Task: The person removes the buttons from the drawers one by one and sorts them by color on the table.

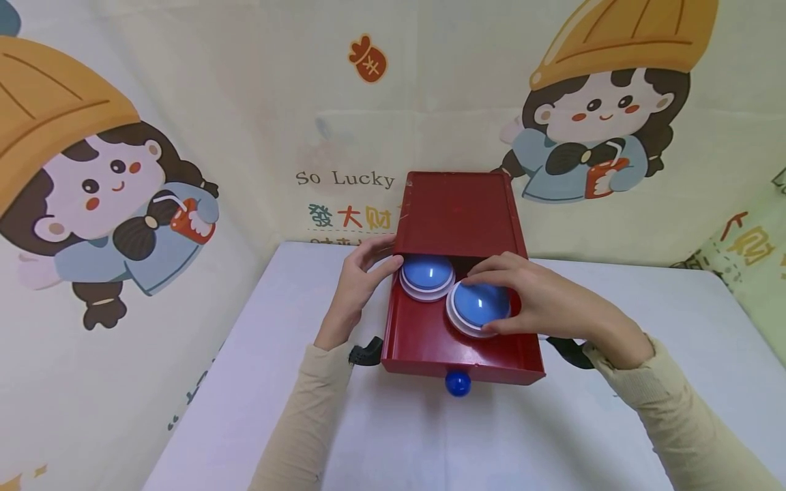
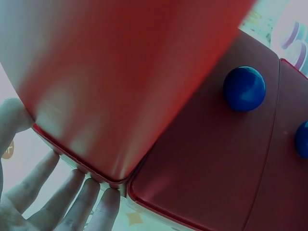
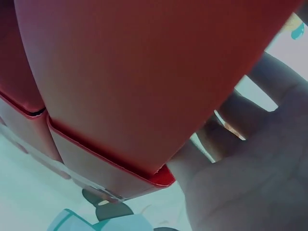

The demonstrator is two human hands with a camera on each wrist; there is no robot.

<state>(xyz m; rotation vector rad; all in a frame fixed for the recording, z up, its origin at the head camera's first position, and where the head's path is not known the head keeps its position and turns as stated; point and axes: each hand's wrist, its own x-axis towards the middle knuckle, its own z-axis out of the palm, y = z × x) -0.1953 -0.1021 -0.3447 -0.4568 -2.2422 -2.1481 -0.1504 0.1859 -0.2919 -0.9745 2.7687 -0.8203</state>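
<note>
A red drawer cabinet [image 1: 460, 211] stands against the back cloth, its top drawer [image 1: 417, 341] pulled out toward me. Inside lie two round push buttons with blue domes and white bases. My right hand [image 1: 540, 293] grips the front-right push button [image 1: 482, 308], fingers at its far edge and thumb at its near edge. The other push button [image 1: 428, 273] sits back left, partly under the cabinet top. My left hand [image 1: 362, 279] rests against the cabinet's left side; in the left wrist view its fingertips [image 2: 111, 197] touch the red edge with the fingers extended.
A round blue knob [image 1: 458, 384] sticks out from the open drawer's front. Lower drawer fronts carry further blue knobs [image 2: 244, 89]. Black straps [image 1: 366, 352] show at both wrists. The white table [image 1: 282, 293] meets a cartoon-printed cloth [image 1: 264, 88] at the back.
</note>
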